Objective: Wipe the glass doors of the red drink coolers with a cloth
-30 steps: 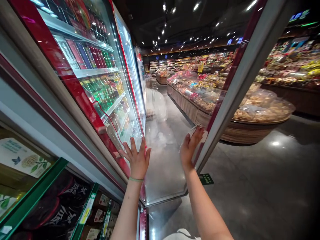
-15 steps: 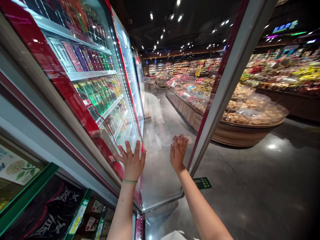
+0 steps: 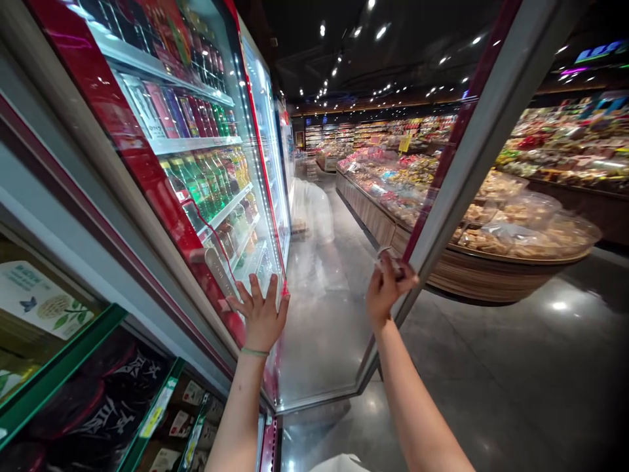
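Left hand (image 3: 262, 321), seven o'clock: fingers spread apart. Right hand (image 3: 387, 294), four o'clock: fingers curled, contents unclear. Apparently wiping glass door (image 3: 328, 314); calls for light pressure.

"What blocks the left hand (image 3: 262, 321) going forward?"
"The glass pane (image 3: 324, 328), standing between it and the red cooler (image 3: 170, 219)."
"And the right hand (image 3: 388, 288)?"
"The grey frame (image 3: 476, 164) is right at its fingers; past that, floor (image 3: 491, 367) lies open. Between the hands, bare glass leaves sliding room."
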`<state>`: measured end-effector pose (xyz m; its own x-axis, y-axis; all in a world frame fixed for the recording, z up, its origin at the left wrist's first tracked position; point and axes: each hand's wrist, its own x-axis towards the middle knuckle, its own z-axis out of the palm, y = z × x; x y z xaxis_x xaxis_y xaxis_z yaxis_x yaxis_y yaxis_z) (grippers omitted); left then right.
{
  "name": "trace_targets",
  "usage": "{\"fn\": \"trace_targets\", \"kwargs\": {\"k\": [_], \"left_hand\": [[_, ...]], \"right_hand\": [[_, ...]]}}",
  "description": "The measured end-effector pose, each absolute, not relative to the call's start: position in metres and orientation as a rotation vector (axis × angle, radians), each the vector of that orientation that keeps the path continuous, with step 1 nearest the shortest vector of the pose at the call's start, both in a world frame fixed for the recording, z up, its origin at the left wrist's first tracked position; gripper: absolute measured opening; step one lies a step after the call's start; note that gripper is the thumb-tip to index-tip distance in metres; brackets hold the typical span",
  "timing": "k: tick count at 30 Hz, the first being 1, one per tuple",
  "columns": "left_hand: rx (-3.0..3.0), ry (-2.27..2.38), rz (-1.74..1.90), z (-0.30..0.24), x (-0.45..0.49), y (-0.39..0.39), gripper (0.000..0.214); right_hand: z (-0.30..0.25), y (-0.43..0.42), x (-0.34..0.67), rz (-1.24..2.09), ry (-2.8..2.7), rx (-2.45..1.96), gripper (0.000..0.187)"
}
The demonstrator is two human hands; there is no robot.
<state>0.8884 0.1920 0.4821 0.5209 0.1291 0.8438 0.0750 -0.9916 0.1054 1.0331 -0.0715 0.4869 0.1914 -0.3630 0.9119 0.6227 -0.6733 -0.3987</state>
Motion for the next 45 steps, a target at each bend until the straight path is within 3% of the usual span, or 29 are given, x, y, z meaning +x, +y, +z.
{"fn": "trace_targets", "kwargs": {"k": [4,11,17,22,28,34,39,45], "left_hand": [[2.684,0.190,1.486,0.482,0.889,0.191,0.083],[2.665,0.207,1.417,0.479,0.891,0.193,0.076],[2.654,0.229,1.329,0.480,0.890,0.193,0.070],[2.617,0.262,1.250,0.482,0.889,0.192,0.070],[2.629,0.297,1.196,0.484,0.887,0.191,0.068],[2.655,0.279,1.218,0.485,0.884,0.191,0.065],[2.637,0.265,1.250,0.483,0.883,0.192,0.069],[2.661,0.259,1.239,0.484,0.881,0.192,0.068]], "right_hand": [[0.488,-0.074,1.032,-1.660,-0.014,-1.556,0.032],[0.495,-0.050,1.018,-1.554,-0.370,-1.695,0.020],[0.500,-0.057,1.016,-1.628,-0.169,-1.583,0.023],[0.484,-0.019,0.993,-1.545,-0.596,-1.742,0.016],[0.482,-0.014,0.992,-1.604,-0.453,-1.668,0.032],[0.491,0.020,0.991,-1.732,-0.776,-1.720,0.022],[0.492,0.016,0.986,-1.736,-0.437,-1.704,0.035],[0.489,0.033,0.983,-1.764,-0.768,-1.856,0.012]]}}
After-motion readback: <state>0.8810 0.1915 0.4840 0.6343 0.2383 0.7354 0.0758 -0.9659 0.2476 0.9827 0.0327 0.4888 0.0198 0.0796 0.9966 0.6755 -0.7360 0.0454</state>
